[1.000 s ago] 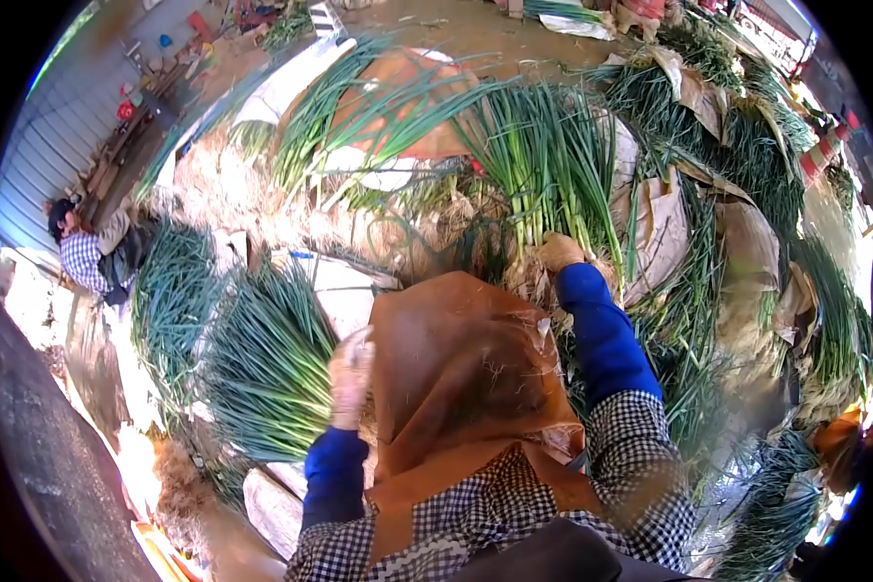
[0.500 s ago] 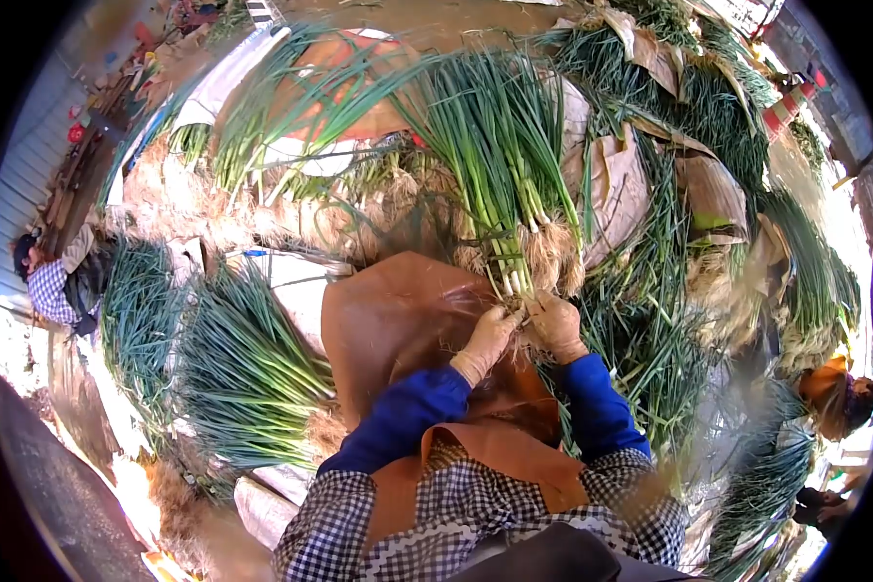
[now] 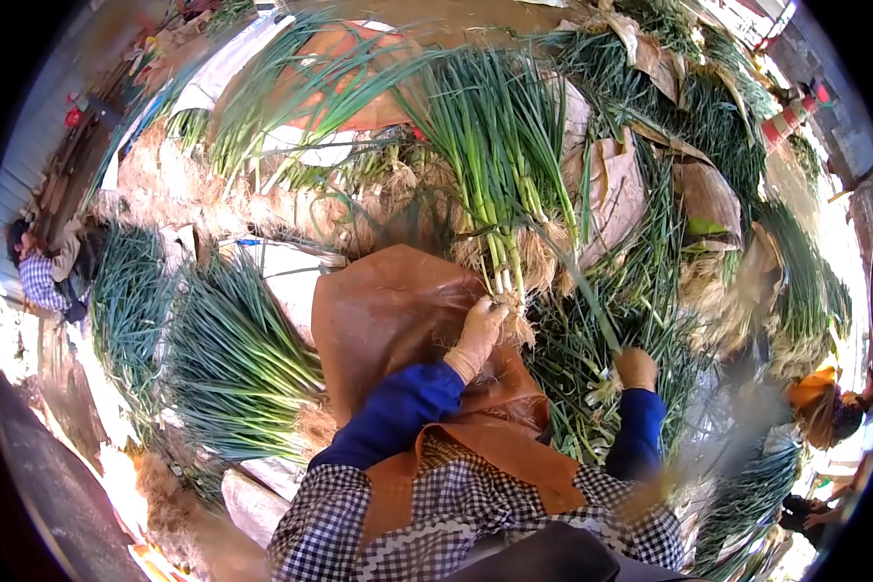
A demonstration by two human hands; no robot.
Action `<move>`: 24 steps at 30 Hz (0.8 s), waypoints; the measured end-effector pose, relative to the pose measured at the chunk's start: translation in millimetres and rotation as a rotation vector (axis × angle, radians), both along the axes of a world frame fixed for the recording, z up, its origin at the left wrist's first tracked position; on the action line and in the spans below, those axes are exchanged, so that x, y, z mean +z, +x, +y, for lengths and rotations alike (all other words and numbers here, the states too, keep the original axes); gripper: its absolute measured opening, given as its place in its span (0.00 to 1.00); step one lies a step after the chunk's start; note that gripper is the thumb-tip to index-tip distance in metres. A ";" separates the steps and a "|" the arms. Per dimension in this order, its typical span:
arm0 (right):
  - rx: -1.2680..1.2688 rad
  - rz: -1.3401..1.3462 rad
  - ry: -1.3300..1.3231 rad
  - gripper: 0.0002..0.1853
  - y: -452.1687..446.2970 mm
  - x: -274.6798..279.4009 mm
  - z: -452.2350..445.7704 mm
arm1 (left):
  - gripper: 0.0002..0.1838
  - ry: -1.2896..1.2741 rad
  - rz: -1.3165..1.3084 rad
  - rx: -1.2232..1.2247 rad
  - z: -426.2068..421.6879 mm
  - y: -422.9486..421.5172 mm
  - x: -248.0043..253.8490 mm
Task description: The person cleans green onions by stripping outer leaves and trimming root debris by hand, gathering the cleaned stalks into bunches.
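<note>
My left hand (image 3: 480, 335) is closed around the white root end of a few green onions (image 3: 500, 247), just above the brown apron (image 3: 388, 301) over my lap. Their green tops point away from me. My right hand (image 3: 636, 370) is out to the right, closed on one end of a long, thin green onion leaf (image 3: 592, 301), which trails up and left toward the held onions. Under that hand lies a heap of loose leaves and trimmings (image 3: 601, 398). A second clump of onions with pale, hairy roots (image 3: 543, 262) rests just beyond my left hand.
A large pile of green onions (image 3: 233, 359) lies to my left. Ahead is a row of bundles with tangled roots (image 3: 242, 213). More onion heaps (image 3: 650, 87) and sacking (image 3: 616, 194) are at right. One person (image 3: 44, 276) sits far left, another (image 3: 824, 403) far right.
My right hand has moved from beside my left hand out to the right and now holds a long leaf. My left hand has moved slightly left, still holding the onions.
</note>
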State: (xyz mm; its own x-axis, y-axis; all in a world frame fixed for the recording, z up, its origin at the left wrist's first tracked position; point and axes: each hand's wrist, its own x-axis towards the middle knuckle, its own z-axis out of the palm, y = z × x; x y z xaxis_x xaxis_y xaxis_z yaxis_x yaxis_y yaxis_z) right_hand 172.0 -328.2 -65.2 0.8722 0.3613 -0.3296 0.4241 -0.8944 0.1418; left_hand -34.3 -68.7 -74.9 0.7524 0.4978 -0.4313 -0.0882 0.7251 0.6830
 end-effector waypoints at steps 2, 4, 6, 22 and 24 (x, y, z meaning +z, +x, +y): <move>0.168 -0.005 0.471 0.22 -41.8 54.0 87.6 | 0.10 0.112 -0.035 0.034 -3.6 -0.3 -5.8; 0.322 -0.022 0.730 0.20 -58.4 65.1 159.2 | 0.11 0.174 -0.076 0.035 -8.3 2.9 -3.7; 0.659 -0.484 0.680 0.21 -59.9 59.5 215.2 | 0.10 0.191 -0.085 0.040 -10.7 -7.4 19.4; -0.002 0.658 1.571 0.05 -76.8 101.1 160.0 | 0.10 -0.370 -0.366 0.214 3.7 -5.7 -28.2; -0.286 0.369 1.580 0.05 -43.6 83.5 98.6 | 0.10 -0.183 -0.228 0.079 10.6 -13.5 -17.3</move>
State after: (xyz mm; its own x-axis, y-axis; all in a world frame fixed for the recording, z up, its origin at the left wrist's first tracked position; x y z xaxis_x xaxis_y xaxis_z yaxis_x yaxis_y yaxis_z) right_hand 128.5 -229.6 18.3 0.9282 0.3719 -0.0064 0.0319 -0.0967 -0.9948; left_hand -47.8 -58.1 -92.2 0.8025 0.4881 -0.3432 -0.2853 0.8190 0.4978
